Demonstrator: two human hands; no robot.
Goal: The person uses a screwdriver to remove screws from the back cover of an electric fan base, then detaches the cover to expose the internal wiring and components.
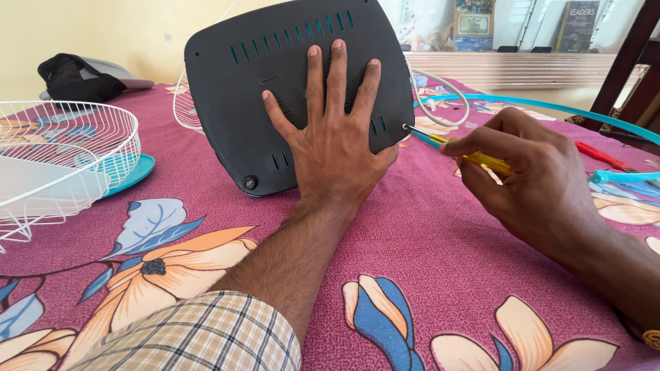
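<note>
While the left hand [335, 148] lies spread flat on the dark slotted cover [275, 82], the right hand [529, 175] grips a yellow screwdriver [474, 156]

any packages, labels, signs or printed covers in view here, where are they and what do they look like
Dark book cover: top right, leaning upright behind the table, upright rectangle, dark green-grey with pale lettering.
Picture box or cover: top centre-right, beside the book, upright rectangle, blue with a greenish picture panel.
No screens or signs show; the black plastic fan housing under the left hand shows no label.
</note>
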